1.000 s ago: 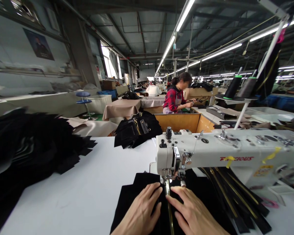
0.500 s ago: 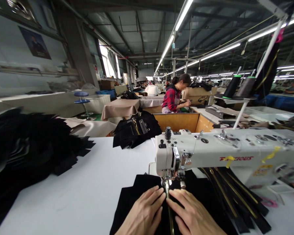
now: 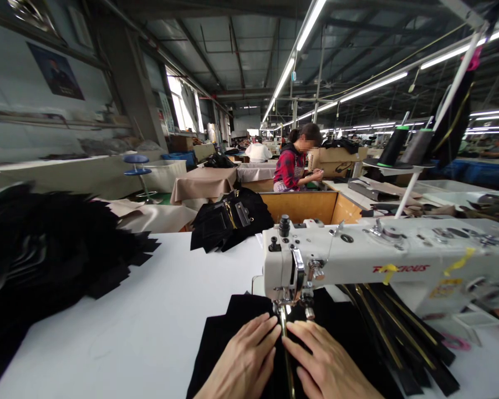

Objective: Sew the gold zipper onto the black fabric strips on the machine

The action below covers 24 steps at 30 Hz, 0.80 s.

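Observation:
A black fabric piece [image 3: 214, 338] lies flat on the white table beneath the head of a sewing machine [image 3: 336, 249]. Down its middle runs a gold-toothed zipper [image 3: 289, 368], its far end at the presser foot [image 3: 283, 307]. My left hand [image 3: 247, 354] rests flat on the cloth left of the zipper, fingers stretched toward the foot. On the other side my right hand [image 3: 322, 354] lies with fingers extended, the tips at the zipper's edge. Both hands press from above and grip nothing. The needle's tip is too small to make out.
Several zipper strips [image 3: 393, 327] lie under the machine arm at right. A large stack of black pieces [image 3: 54, 244] covers the table's left side; another black pile [image 3: 233, 219] sits behind. Thread cones [image 3: 395, 147] stand at right. A co-worker [image 3: 293, 160] works beyond a wooden partition.
My hands and the fabric stay almost in place at the presser foot. The view has shifted very slightly. The co-worker's hands have moved a little.

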Available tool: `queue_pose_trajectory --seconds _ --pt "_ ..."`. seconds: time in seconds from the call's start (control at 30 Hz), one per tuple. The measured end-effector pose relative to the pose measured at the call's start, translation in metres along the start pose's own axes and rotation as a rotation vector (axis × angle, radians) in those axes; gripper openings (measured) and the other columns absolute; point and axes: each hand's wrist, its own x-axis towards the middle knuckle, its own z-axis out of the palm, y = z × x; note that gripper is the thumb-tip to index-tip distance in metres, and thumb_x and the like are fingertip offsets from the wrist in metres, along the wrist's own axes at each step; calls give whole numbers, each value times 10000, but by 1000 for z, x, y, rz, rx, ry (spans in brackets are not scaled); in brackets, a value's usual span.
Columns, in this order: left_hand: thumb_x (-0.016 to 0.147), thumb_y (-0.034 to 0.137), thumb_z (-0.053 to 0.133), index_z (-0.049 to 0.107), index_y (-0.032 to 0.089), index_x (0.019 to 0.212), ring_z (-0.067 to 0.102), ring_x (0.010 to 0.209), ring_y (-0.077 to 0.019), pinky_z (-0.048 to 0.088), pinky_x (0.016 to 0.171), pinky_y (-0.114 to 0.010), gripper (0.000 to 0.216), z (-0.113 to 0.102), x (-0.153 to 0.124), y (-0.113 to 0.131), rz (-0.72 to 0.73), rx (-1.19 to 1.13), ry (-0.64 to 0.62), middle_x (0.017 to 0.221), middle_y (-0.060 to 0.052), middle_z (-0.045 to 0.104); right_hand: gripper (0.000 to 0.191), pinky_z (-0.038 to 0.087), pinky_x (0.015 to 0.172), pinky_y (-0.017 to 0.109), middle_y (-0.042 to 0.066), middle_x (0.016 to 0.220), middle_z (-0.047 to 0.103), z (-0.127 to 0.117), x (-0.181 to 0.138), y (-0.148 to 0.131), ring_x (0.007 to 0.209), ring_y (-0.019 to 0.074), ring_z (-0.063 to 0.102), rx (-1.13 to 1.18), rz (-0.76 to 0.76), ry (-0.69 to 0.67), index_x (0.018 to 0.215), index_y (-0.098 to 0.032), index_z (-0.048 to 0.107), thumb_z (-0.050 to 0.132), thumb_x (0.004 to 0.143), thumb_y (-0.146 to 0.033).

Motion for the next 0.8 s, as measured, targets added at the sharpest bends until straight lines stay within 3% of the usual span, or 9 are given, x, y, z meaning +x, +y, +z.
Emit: queue_pose_trajectory --seconds 0.5,0.8 --pt "891 169 540 453 159 1426 556 1270 -246 513 1047 -390 542 2 -7 4 -10 72 -38 1366 -78 589 497 509 1041 421 90 1366 593 0 1 0 1232 257 585 -39 -18 23 1335 -204 580 512 854 -98" --pt "856 151 522 492 145 1381 578 1246 -233 528 1022 -358 527 0 -7 4 24 117 -29 1353 -65 601 499 521 1031 384 77 1352 605 3 -2 1 1217 235 595 -91 -46 77 1345 -208 564 516 861 -98"
